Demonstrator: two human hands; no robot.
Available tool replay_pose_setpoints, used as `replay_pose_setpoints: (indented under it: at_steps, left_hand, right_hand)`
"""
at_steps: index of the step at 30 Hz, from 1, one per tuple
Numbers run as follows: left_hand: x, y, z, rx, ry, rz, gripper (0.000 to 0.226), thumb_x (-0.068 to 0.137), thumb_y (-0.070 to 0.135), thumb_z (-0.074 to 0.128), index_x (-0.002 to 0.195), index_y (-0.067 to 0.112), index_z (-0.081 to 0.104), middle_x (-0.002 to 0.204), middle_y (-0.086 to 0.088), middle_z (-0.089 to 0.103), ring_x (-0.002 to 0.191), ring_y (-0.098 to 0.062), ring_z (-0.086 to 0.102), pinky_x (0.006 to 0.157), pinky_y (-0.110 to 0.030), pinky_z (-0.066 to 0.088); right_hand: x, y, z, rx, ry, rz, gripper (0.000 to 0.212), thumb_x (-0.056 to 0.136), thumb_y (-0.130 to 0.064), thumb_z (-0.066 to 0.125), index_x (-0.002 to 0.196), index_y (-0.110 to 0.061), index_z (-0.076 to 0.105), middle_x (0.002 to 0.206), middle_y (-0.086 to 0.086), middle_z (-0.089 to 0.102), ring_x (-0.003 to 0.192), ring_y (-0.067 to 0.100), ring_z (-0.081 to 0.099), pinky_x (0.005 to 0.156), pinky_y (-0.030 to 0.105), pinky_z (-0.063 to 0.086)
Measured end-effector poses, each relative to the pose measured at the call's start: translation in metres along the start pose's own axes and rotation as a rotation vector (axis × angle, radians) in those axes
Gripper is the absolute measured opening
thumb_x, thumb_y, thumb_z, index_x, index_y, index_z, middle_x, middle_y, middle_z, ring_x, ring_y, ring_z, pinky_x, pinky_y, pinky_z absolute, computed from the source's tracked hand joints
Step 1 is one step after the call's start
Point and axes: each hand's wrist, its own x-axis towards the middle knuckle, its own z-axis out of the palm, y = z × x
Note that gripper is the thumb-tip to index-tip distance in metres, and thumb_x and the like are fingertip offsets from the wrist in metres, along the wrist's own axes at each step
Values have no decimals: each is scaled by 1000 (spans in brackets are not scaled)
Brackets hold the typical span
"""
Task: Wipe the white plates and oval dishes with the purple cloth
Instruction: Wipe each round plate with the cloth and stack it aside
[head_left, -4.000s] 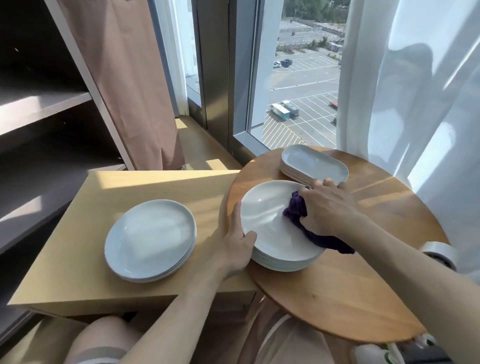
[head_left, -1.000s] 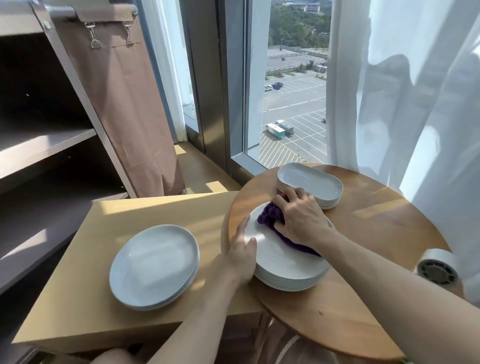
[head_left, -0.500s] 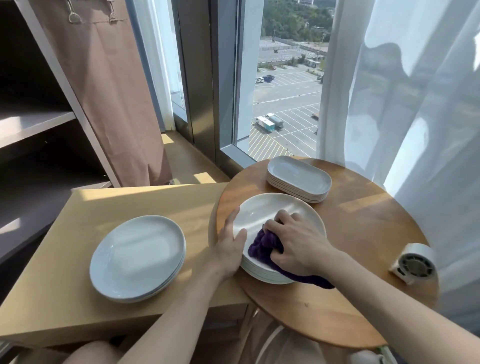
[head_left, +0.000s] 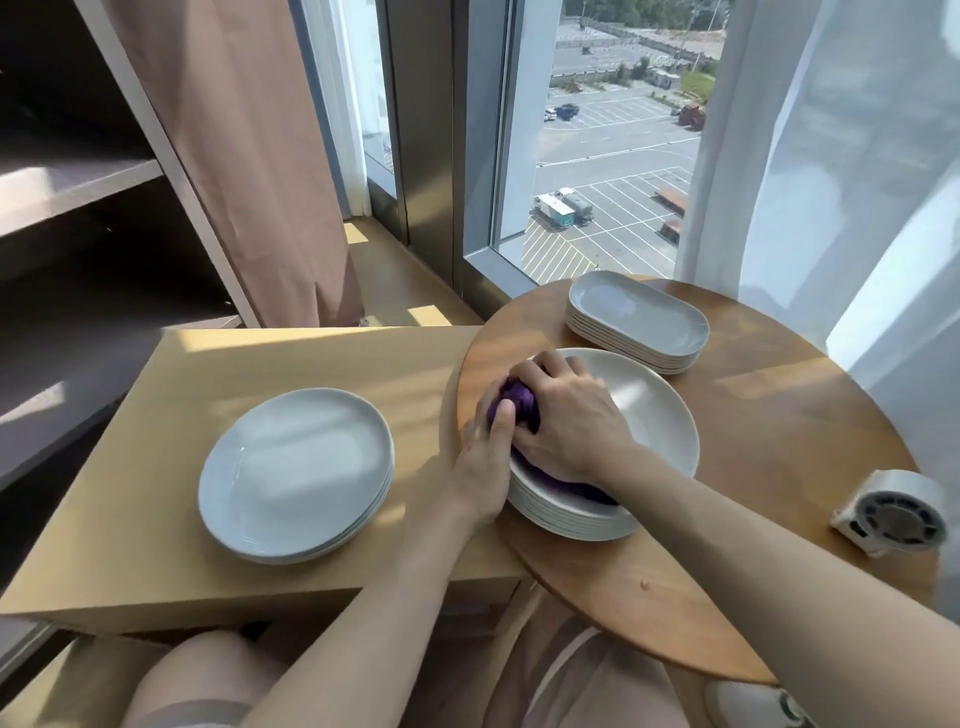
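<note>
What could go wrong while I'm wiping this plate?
The plate stack sits near the left edge of the round table; a hard push with the cloth might slide it off, though your left hand braces it. The oval dishes stand just behind, so a wide swipe by the right hand may bump them.

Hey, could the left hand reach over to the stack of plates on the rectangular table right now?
Probably yes. The left hand grips the round-table stack at its rim; the other plate stack sits close beside it, with only bare tabletop between.
</note>
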Motion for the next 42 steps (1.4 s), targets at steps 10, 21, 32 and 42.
replay_pose_setpoints:
  at_steps: [10,21,32,42]
  left_hand:
    - [-3,4,-2,78,-64,-65,64,102,16,42,154,50,26,151,-2,39,130,-22,45,110,-34,36]
    - [3,-2,1,77,-72,-66,59,103,22,41,155,45,24,149,-4,35,131,-24,42,114,-42,38]
    - [3,-6,-2,-63,-87,-43,48,110,48,23,157,38,28,157,15,31,147,-7,27,121,-27,21]
    - [7,-6,-1,-91,-64,-63,53,106,57,33,153,35,39,149,0,51,135,-13,47,116,-36,38]
  right_hand:
    - [16,34,-9,-142,79,60,49,77,-49,66,118,-23,63,117,6,58,109,35,53,91,46,47]
    - [-38,65,-49,-369,-182,142,48,84,-58,48,120,-28,55,121,3,51,114,30,47,95,39,37]
    - [-39,-5,-29,92,-306,106,31,73,-53,47,102,-42,46,102,-7,44,102,22,43,86,41,37]
    - [4,-6,3,-26,59,46,46,83,-57,50,116,-25,59,115,4,60,108,31,54,84,44,47]
